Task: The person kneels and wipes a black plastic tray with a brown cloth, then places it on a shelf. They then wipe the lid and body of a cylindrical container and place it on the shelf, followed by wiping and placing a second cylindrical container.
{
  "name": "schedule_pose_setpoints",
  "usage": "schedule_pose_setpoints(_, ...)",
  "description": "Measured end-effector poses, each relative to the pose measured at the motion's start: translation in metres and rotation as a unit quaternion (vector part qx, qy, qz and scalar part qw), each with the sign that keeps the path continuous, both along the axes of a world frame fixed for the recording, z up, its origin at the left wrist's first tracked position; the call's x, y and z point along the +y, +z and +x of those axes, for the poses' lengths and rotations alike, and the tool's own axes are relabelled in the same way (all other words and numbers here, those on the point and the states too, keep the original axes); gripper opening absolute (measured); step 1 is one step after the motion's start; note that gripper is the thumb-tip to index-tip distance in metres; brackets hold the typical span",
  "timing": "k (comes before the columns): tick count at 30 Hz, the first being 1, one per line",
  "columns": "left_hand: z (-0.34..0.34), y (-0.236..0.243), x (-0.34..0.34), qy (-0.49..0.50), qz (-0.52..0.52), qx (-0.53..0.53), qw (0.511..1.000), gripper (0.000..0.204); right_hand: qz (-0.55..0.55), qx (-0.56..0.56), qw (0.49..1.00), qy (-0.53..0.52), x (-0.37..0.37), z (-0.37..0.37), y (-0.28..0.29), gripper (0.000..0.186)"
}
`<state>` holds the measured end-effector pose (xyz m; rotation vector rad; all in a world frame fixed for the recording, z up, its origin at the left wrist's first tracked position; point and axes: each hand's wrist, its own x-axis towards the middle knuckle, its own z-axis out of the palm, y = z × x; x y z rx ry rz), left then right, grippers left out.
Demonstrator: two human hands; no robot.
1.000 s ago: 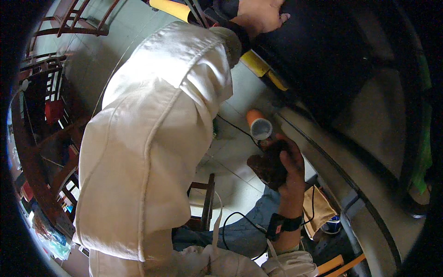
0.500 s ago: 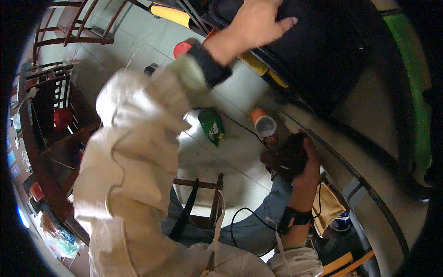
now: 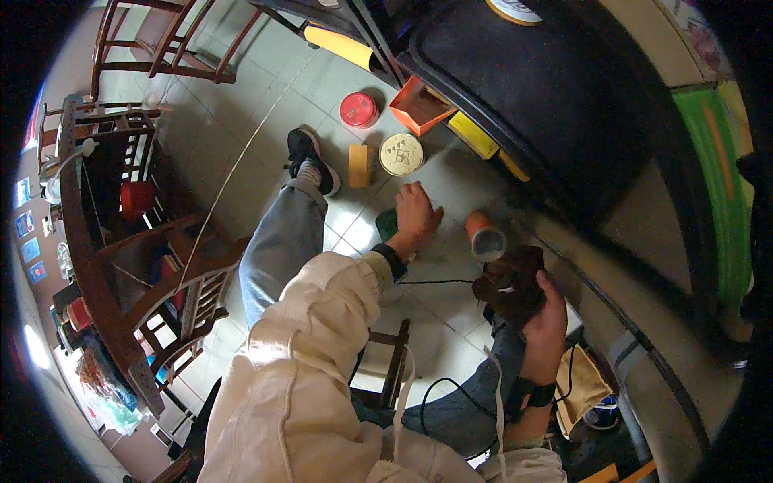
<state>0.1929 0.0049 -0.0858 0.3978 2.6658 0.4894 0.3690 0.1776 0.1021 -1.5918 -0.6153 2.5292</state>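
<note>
My right hand (image 3: 549, 322), at right of centre, is closed round a dark brown, rough-looking lump (image 3: 511, 283); its exact kind does not show. A thin black cord (image 3: 435, 282) runs leftward from beside it. Just beyond the lump is an orange cup-like container (image 3: 486, 237) with a grey round end; I cannot tell whether it touches the lump. My left hand (image 3: 414, 219) hovers near the middle, fingers bent loosely and thumb apart, with nothing visible in it. It partly covers a green packet (image 3: 387, 224) on the tiled floor.
On the floor ahead are a round cream tin (image 3: 401, 154), a yellow block (image 3: 359, 166), a red-lidded tub (image 3: 358, 109) and an orange box (image 3: 419, 106). A black padded surface (image 3: 531, 105) spans the upper right. Wooden chairs (image 3: 181, 282) stand left; a tan bag (image 3: 581, 388) sits lower right.
My left hand has come back from over the black surface to beside the green packet. The view has shifted, uncovering the tin and block. My right hand still grips the brown lump.
</note>
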Motion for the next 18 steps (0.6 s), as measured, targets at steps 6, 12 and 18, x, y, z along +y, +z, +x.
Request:
schedule_pose_setpoints(6,-0.060,-0.037,-0.019,0.110,-0.064,0.057,0.990,0.105,0.003,0.075,0.992,0.098,-0.002,-0.004,0.000,0.060)
schedule_pose_setpoints(12,-0.092,-0.039,-0.010,0.012,-0.089,0.098,0.991,0.131,0.043,-0.020,0.995,0.093,-0.011,0.000,-0.002,0.064)
schedule_pose_setpoints(18,-0.099,-0.049,0.008,0.015,-0.126,0.044,0.991,0.125,0.115,-0.052,0.972,0.196,-0.009,-0.004,0.002,0.059)
